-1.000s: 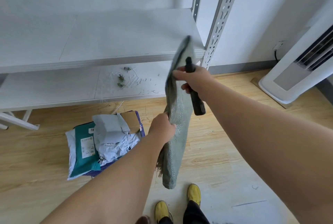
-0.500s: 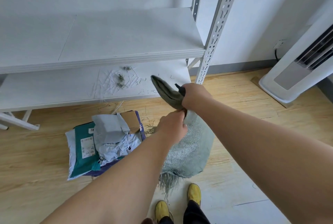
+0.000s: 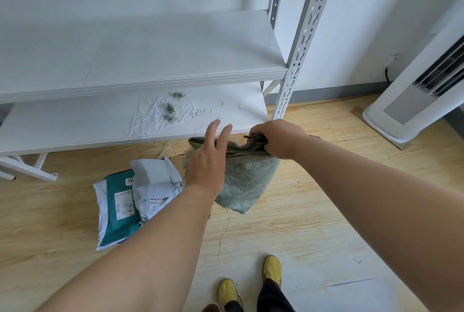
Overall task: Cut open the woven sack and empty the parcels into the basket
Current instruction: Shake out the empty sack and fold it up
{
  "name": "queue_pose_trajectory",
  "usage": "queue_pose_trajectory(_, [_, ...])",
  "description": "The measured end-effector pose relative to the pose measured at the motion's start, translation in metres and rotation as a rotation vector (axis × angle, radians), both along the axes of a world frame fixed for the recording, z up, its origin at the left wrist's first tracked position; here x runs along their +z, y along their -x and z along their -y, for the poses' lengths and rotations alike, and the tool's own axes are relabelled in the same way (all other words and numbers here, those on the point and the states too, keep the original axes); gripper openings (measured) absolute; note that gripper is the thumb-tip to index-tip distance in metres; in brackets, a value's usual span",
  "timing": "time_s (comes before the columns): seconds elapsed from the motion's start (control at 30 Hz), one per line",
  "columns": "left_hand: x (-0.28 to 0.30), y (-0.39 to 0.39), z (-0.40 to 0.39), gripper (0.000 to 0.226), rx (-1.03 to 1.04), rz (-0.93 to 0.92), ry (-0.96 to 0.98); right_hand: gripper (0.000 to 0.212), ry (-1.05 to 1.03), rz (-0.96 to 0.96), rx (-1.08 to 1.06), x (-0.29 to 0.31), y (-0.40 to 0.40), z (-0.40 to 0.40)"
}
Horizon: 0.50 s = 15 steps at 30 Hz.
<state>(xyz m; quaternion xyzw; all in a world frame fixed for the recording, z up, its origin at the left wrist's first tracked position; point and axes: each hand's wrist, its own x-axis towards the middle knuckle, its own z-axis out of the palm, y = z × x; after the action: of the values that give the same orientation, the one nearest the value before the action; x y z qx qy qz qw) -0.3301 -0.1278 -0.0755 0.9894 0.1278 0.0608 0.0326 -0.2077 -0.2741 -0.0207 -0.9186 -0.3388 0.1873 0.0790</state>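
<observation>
The grey-green woven sack (image 3: 247, 181) hangs limp and folded over in front of the lower shelf. My right hand (image 3: 278, 139) grips its bunched top edge together with a black-handled cutter (image 3: 254, 138), whose tip pokes out to the left. With fingers straight and spread, my left hand (image 3: 207, 161) lies over the sack's left part. Several parcels (image 3: 135, 193) lie piled on the floor at the left: a teal mailer, white and grey bags, a brown box partly hidden. No basket shows clearly under them.
A white metal rack stands ahead, its lower shelf (image 3: 75, 120) strewn with white strips and cut sack threads (image 3: 169, 110). A white tower fan or air conditioner (image 3: 414, 100) stands at the right. My yellow shoes (image 3: 251, 284) are on the wooden floor below.
The sack came down from held high to shelf height and folded over. My left hand let go of it and opened, fingers now spread over the cloth.
</observation>
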Motion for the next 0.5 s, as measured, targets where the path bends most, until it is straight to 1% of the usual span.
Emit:
queue_pose_trajectory(0.03, [0.001,-0.002,-0.001,0.079,-0.013,-0.017,-0.009,0.047,-0.012,0.002,0.009,0.000,0.000,0.000])
queue_pose_trajectory(0.07, [0.004,-0.004,-0.002,0.068,-0.021,-0.045,-0.003,0.047,-0.045,-0.008,-0.001,0.000,0.000,0.001])
queue_pose_trajectory(0.1, [0.007,-0.006,-0.003,0.051,-0.024,-0.082,0.002,0.046,-0.109,-0.034,-0.040,0.001,0.000,0.002])
queue_pose_trajectory(0.13, [0.011,-0.008,-0.004,0.036,0.001,-0.102,0.009,0.042,-0.200,-0.060,-0.102,0.000,0.000,0.003])
queue_pose_trajectory(0.17, [0.014,-0.011,-0.005,0.028,0.052,-0.084,0.027,0.037,-0.305,-0.074,-0.174,0.000,-0.001,0.005])
queue_pose_trajectory(0.2, [0.017,-0.013,-0.006,0.025,0.113,-0.044,0.057,0.035,-0.402,-0.074,-0.248,0.000,-0.001,0.007])
queue_pose_trajectory(0.27, [0.021,-0.021,-0.009,0.023,0.219,0.030,0.140,0.045,-0.563,-0.063,-0.398,-0.001,0.000,0.011])
queue_pose_trajectory(0.33, [0.027,-0.030,-0.014,0.022,0.311,0.035,0.221,0.052,-0.658,-0.066,-0.521,-0.002,0.005,0.015])
queue_pose_trajectory(0.4, [0.030,-0.039,-0.016,0.020,0.380,0.013,0.249,0.047,-0.748,-0.158,-0.607,-0.004,0.012,0.019])
queue_pose_trajectory(0.47, [0.031,-0.045,-0.017,0.015,0.395,0.036,0.245,0.037,-0.844,-0.262,-0.715,-0.006,0.016,0.024])
queue_pose_trajectory(0.5, [0.030,-0.047,-0.017,0.015,0.400,0.042,0.256,0.032,-0.859,-0.282,-0.768,-0.006,0.017,0.028])
